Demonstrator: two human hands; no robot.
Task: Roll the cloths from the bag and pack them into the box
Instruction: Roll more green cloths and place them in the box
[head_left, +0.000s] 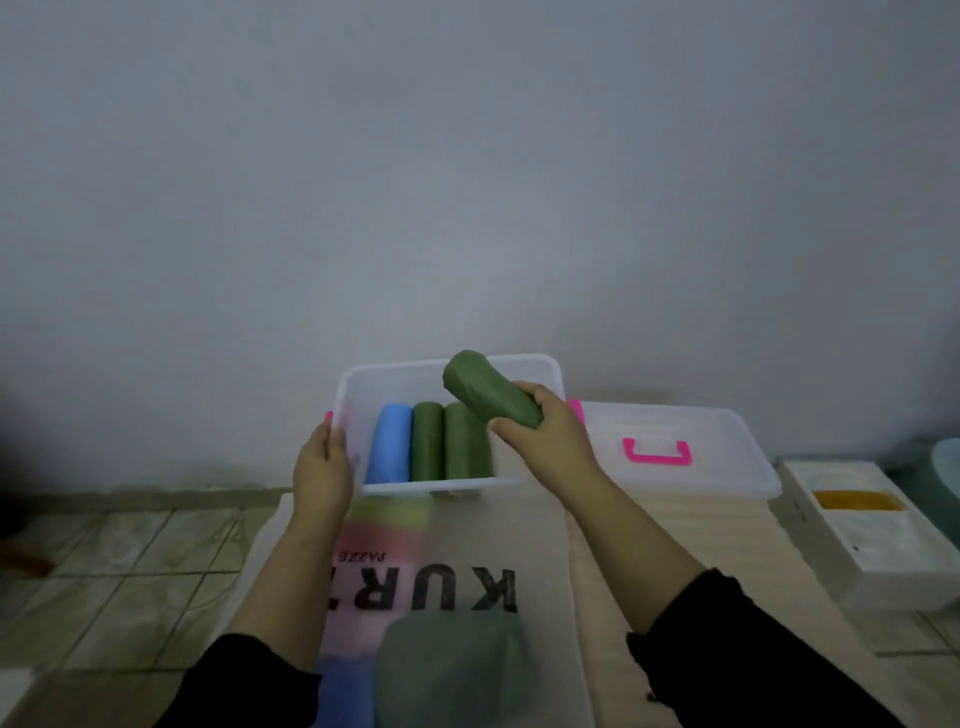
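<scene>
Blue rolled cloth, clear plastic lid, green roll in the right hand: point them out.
Blue rolled cloth (388, 441): head view, mid-roll.
Clear plastic lid (727, 431): head view, bare top.
Green roll (483, 387): head view, middle.

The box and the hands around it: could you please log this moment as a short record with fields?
box: clear box, open, on the floor by the wall
inside: blue roll, two green rolls, side by side
right hand: grip on a third green roll, tilted above the box
left hand: fingers straight against the box's left wall
lid: off, lying right of the box
foreground: bag with printed letters, unrolled green cloth
</scene>
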